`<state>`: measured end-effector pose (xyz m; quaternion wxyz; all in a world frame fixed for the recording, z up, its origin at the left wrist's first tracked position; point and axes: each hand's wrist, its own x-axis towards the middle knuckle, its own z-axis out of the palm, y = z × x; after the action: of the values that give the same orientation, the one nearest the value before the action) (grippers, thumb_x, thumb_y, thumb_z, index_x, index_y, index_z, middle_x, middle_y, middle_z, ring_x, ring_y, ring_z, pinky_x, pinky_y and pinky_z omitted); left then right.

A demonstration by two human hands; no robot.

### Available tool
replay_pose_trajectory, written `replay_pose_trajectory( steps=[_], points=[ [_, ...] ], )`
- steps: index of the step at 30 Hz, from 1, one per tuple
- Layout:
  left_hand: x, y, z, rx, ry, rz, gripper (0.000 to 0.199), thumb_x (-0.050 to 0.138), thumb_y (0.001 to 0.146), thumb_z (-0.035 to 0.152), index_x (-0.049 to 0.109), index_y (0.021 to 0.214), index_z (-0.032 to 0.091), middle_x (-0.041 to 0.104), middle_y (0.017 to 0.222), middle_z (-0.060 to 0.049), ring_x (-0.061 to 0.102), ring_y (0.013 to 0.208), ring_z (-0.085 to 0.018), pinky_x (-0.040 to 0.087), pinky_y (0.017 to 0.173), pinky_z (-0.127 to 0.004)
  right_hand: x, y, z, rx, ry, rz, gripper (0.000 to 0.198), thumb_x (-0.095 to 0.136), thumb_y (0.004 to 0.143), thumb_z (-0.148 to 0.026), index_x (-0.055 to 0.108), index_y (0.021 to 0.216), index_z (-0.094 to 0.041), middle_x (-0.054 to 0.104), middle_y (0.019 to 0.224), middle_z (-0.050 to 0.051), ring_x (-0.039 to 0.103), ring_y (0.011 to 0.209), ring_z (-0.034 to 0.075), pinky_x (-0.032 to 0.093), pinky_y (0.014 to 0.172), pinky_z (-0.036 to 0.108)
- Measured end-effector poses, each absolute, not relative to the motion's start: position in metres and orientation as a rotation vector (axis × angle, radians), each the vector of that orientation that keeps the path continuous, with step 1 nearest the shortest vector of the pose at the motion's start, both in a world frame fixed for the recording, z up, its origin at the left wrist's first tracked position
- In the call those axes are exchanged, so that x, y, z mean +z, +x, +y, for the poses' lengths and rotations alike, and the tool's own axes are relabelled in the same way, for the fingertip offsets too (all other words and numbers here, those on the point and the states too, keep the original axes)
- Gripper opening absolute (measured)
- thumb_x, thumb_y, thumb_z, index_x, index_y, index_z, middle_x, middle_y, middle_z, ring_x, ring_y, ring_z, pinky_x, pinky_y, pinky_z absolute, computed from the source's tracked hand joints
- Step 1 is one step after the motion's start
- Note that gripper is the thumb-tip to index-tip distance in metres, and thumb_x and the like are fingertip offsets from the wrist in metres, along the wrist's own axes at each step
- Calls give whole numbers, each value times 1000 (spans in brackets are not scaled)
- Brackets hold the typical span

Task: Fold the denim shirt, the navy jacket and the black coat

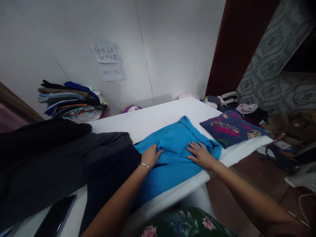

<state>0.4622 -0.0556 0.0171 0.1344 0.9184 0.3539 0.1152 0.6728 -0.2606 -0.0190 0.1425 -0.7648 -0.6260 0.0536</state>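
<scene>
A bright blue garment (172, 140) lies spread and wrinkled on the white-covered table (148, 118); its exact kind is unclear. My left hand (150, 156), a bracelet at its wrist, is closed on the cloth near a fold on the garment's left side. Flat on the right part of the same cloth rests my right hand (201, 154), fingers spread. Dark navy cloth (111, 168) adjoins the blue garment on the left, partly behind my left forearm. A patterned purple-blue folded garment (230, 128) lies to the right of the blue one.
Dark grey and black clothes (49, 154) cover the table's left side. A stack of folded clothes (71, 102) stands by the wall at back left. A phone (55, 217) lies at front left. More clothes (229, 98) are heaped at back right, with cardboard boxes (296, 126) beyond.
</scene>
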Motion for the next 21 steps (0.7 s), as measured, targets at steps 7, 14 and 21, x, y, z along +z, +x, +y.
replay_pose_trajectory(
  steps=[7, 14, 21],
  points=[
    [31, 459, -61, 538, 2746, 1064, 46, 46, 90, 49, 57, 120, 16, 59, 123, -14, 56, 112, -29, 46, 90, -40, 19, 661, -235, -105, -2043, -1735, 58, 37, 94, -53, 38, 144, -24, 21, 155, 9, 12, 144, 26, 16, 114, 53],
    [10, 472, -71, 381, 2910, 591, 56, 47, 90, 49, 45, 137, 20, 39, 147, -12, 30, 138, -28, 18, 113, -51, -13, 633, -196, 265, -2178, -1869, 66, 43, 90, -54, 31, 147, -22, 21, 154, 12, 13, 143, 29, 13, 113, 56],
    [-33, 468, -58, 234, 2843, 665, 61, 38, 91, 54, 42, 139, 16, 36, 149, -14, 28, 139, -28, 19, 114, -50, -6, 659, -248, 16, -2050, -1630, 50, 42, 93, -48, 49, 137, -26, 33, 150, 8, 23, 141, 28, 14, 113, 55]
  ],
)
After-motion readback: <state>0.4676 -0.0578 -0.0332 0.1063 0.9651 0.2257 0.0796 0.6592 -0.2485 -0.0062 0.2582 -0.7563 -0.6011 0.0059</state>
